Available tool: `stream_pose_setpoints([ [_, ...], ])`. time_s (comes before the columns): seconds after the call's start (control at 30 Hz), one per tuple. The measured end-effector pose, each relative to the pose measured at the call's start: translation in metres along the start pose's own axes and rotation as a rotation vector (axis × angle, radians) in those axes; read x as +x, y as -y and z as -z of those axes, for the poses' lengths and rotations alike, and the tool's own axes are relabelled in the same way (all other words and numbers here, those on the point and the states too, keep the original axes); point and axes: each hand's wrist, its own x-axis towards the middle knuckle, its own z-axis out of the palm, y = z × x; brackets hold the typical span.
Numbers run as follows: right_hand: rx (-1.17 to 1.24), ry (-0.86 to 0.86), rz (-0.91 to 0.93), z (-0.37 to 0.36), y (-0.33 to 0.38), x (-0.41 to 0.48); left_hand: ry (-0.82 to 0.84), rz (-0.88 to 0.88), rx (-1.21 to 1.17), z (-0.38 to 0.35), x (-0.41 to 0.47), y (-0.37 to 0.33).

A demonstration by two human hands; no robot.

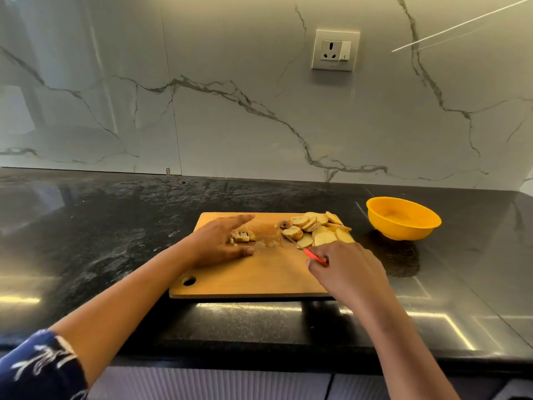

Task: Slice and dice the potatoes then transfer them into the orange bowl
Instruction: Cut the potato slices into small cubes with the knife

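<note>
A wooden cutting board [259,278] lies on the black counter. A pile of potato slices [315,228] sits at its far right corner. A few diced potato pieces [242,236] lie near the board's far middle. My left hand [220,241] rests flat beside them, fingers straight, touching the dice. My right hand [346,265] grips a red-handled knife [314,256], its blade pointing toward the slices. The orange bowl [403,217] stands to the right of the board and looks empty.
The marble wall behind the counter carries a power socket [336,50]. The counter's front edge [259,350] runs just below the board. The board has a hanging hole [189,281] at its near left corner.
</note>
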Motion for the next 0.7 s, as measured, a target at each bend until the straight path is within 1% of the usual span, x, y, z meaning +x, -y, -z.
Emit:
stream_pose_setpoints([
  [0.03, 0.001, -0.002, -0.015, -0.001, 0.0, 0.005, 0.039, 0.0, 0.017, -0.002, 0.006, -0.002],
  [0.1, -0.008, 0.021, -0.017, -0.004, 0.004, 0.013, 0.032, -0.008, 0.037, -0.004, 0.018, -0.003],
  [0.17, -0.037, 0.042, 0.002, -0.007, 0.008, 0.017, -0.014, -0.016, 0.043, -0.003, 0.025, -0.002],
  [0.27, -0.07, 0.021, 0.044, -0.013, 0.011, 0.018, -0.089, -0.019, -0.01, 0.001, 0.027, 0.005],
  [0.4, -0.091, -0.033, 0.096, -0.021, 0.009, 0.015, -0.194, 0.01, -0.054, 0.005, 0.018, 0.024],
  [0.53, -0.078, -0.048, 0.119, -0.025, 0.007, 0.012, -0.301, 0.077, -0.12, 0.005, 0.016, 0.035],
  [0.63, -0.062, -0.068, 0.113, -0.027, 0.006, 0.011, -0.298, 0.058, -0.205, 0.005, 0.015, 0.031],
  [0.7, -0.051, -0.093, 0.105, -0.029, 0.005, 0.01, -0.258, -0.025, -0.231, 0.005, 0.014, 0.027],
])
